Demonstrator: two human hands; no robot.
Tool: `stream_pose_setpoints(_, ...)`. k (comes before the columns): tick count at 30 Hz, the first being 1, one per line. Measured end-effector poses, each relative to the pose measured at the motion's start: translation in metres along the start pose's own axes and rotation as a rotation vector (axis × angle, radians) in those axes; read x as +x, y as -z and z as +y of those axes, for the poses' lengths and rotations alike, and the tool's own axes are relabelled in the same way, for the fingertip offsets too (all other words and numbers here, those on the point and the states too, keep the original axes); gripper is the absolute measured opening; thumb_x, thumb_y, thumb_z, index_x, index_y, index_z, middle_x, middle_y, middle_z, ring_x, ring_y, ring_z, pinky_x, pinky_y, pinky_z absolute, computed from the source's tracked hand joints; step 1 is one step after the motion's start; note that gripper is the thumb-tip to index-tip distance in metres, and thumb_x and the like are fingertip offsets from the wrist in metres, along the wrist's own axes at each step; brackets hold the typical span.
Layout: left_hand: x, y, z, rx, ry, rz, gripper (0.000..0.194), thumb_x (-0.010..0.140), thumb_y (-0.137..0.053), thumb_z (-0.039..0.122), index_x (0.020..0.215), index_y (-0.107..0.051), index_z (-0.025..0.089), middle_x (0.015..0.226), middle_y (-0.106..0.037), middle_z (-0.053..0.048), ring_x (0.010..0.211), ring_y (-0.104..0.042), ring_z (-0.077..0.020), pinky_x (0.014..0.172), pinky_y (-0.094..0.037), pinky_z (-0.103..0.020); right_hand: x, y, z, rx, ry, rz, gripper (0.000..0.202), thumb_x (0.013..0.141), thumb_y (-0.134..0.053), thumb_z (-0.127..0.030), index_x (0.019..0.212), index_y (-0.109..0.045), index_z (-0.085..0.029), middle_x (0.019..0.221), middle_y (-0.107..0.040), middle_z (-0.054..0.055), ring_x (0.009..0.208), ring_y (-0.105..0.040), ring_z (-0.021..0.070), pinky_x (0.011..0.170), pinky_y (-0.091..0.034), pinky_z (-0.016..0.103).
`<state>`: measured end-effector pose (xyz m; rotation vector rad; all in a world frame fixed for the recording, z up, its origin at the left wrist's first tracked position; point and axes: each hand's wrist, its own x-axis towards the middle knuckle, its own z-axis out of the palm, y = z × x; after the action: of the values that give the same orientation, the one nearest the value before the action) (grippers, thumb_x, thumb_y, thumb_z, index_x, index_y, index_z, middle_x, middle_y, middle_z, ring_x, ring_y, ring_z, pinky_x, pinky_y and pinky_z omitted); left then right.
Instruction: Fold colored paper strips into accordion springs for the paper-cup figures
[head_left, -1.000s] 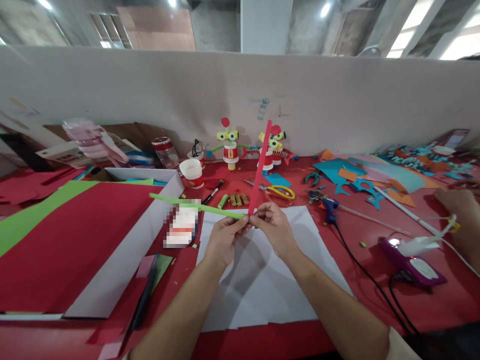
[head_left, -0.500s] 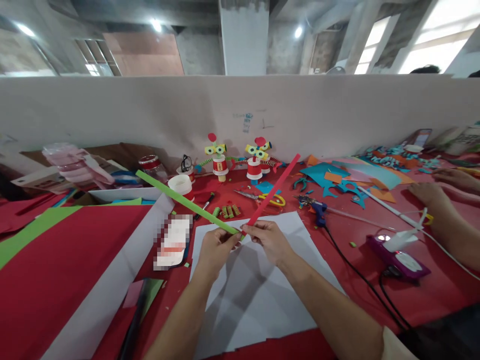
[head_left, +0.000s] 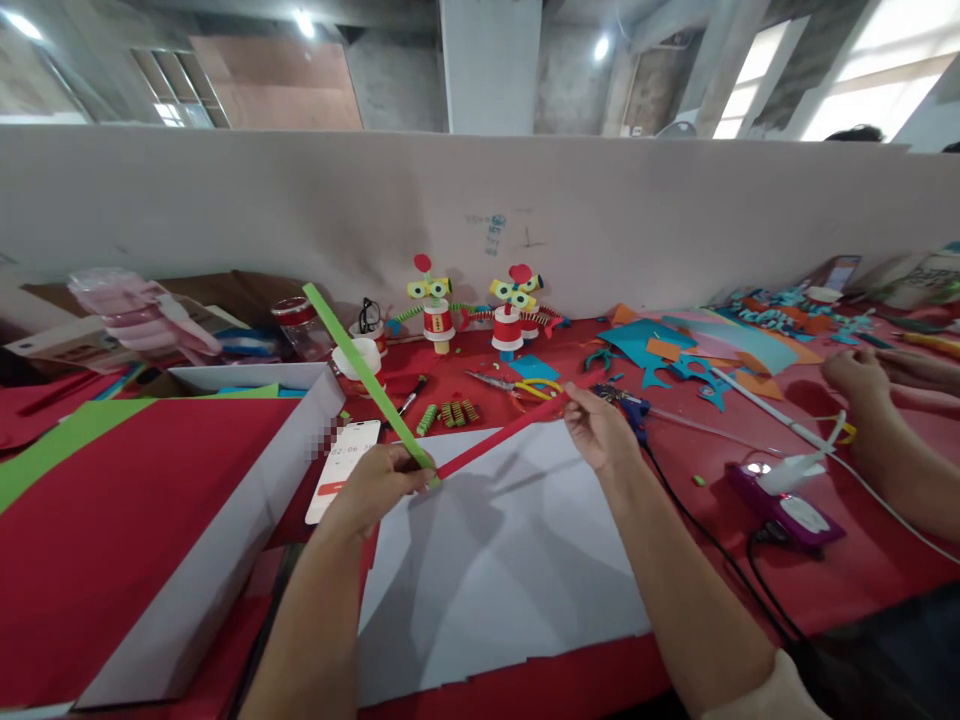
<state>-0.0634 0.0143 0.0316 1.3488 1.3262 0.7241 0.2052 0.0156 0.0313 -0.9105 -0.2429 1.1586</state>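
My left hand (head_left: pixel 386 485) pinches a green paper strip (head_left: pixel 367 380) near its lower end, where it meets a red paper strip (head_left: pixel 499 435). The green strip slants up and to the left. At the red strip's far end, my right hand (head_left: pixel 600 425) is closed on it, so that strip stretches between both hands. Whether the two strips are glued at the joint cannot be made out. Below my hands lies white paper (head_left: pixel 502 570). Behind it are several folded paper springs (head_left: pixel 454 414) and yellow-handled scissors (head_left: pixel 536 388).
Paper-cup figures (head_left: pixel 439 320) stand by the low wall. On the right are a glue gun (head_left: pixel 636 415), a purple power strip (head_left: pixel 787 505) with cables, blue paper scraps (head_left: pixel 652 350) and another person's hands (head_left: pixel 859 385). A phone (head_left: pixel 345 465) and a white box (head_left: pixel 225 540) are on the left.
My hands have moved apart. The right hand slid out to the red strip's far end and lowered it to the right. The left hand moved left, and the green strip stands steeper.
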Motion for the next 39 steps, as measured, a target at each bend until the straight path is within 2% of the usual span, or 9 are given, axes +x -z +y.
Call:
stream_pose_setpoints(2,0.002,0.017,-0.006,0.025,0.015,0.018,0.011,0.046,-0.072,0.023,0.055,-0.068,0.018,0.053,-0.063,-0.001,0.054,-0.053,-0.0157,0.057,-0.041,-0.028,0.007,0.006,-0.017,0.043,0.056,0.052,0.021,0.056,-0.078,-0.004,0.057,-0.061,-0.016,0.051,-0.057,-0.006,0.042,-0.044,0.0008,0.035,-0.037,0.008)
stream_pose_setpoints(4,0.004,0.029,-0.011,-0.018,0.034,0.164,0.012,0.044,-0.075,0.022,0.053,-0.068,0.018,0.053,-0.064,-0.002,0.055,-0.054,-0.0163,0.057,-0.043,-0.028,0.012,0.011,-0.03,0.083,0.121,0.098,0.021,0.059,-0.076,-0.006,0.056,-0.059,-0.017,0.049,-0.054,-0.008,0.04,-0.042,-0.0002,0.036,-0.036,0.007)
stream_pose_setpoints(7,0.007,0.03,-0.011,-0.231,0.061,0.379,0.018,0.041,-0.079,0.023,0.054,-0.067,0.017,0.051,-0.063,-0.001,0.056,-0.056,-0.014,0.056,-0.044,-0.024,0.011,0.013,-0.03,0.049,0.239,0.139,0.016,0.061,-0.075,-0.013,0.057,-0.06,-0.018,0.048,-0.053,-0.008,0.041,-0.042,0.0005,0.035,-0.033,0.009)
stream_pose_setpoints(8,0.008,0.026,-0.009,-0.334,0.046,0.365,0.02,0.041,-0.08,0.022,0.057,-0.068,0.016,0.054,-0.064,-0.001,0.057,-0.057,-0.0126,0.056,-0.045,-0.022,0.008,0.013,-0.023,-0.046,0.247,0.105,0.014,0.062,-0.074,-0.016,0.057,-0.061,-0.018,0.047,-0.053,-0.008,0.041,-0.042,0.0015,0.034,-0.032,0.011)
stream_pose_setpoints(12,0.008,-0.007,0.0,-0.692,0.006,0.253,0.024,0.039,-0.083,0.018,0.058,-0.069,0.012,0.056,-0.065,-0.002,0.055,-0.058,-0.0087,0.051,-0.044,-0.016,-0.013,0.005,0.024,-0.791,0.059,-0.451,0.007,0.059,-0.067,-0.011,0.059,-0.068,-0.018,0.055,-0.064,-0.002,0.052,-0.054,0.0092,0.048,-0.041,0.02)
stream_pose_setpoints(14,0.007,-0.024,0.003,-0.78,0.03,0.195,0.023,0.041,-0.083,0.015,0.058,-0.069,0.011,0.055,-0.065,-0.002,0.054,-0.059,-0.0082,0.05,-0.046,-0.015,-0.025,0.001,0.044,-0.975,0.046,-0.606,0.025,0.06,-0.059,-0.006,0.074,-0.073,-0.02,0.068,-0.07,0.0,0.065,-0.061,0.0132,0.061,-0.046,0.024)
stream_pose_setpoints(18,0.006,-0.047,0.001,-0.872,0.043,0.147,0.017,0.049,-0.083,0.014,0.059,-0.07,0.011,0.058,-0.067,-0.003,0.058,-0.063,-0.0098,0.058,-0.052,-0.018,-0.043,-0.01,0.056,-0.886,-0.103,-0.577,0.036,0.066,-0.053,-0.01,0.096,-0.07,-0.022,0.086,-0.073,0.003,0.069,-0.065,0.0142,0.064,-0.048,0.028)
stream_pose_setpoints(24,0.005,-0.063,-0.005,-0.888,0.049,0.115,0.019,0.05,-0.084,0.018,0.063,-0.072,0.01,0.061,-0.069,-0.004,0.059,-0.062,-0.0087,0.058,-0.049,-0.017,-0.051,-0.02,0.055,-0.658,-0.023,-0.492,0.017,0.067,-0.07,-0.032,0.078,-0.067,-0.019,0.073,-0.068,0.001,0.067,-0.063,0.0132,0.066,-0.049,0.028)
stream_pose_setpoints(39,-0.001,-0.062,-0.002,-0.675,0.104,0.039,0.024,0.058,-0.079,0.033,0.07,-0.071,0.014,0.064,-0.068,-0.004,0.058,-0.061,-0.0119,0.055,-0.044,-0.022,-0.049,-0.017,0.058,-0.55,-0.055,-0.457,0.022,0.06,-0.077,-0.035,0.063,-0.066,-0.017,0.055,-0.063,-0.002,0.053,-0.056,0.0093,0.057,-0.046,0.024)
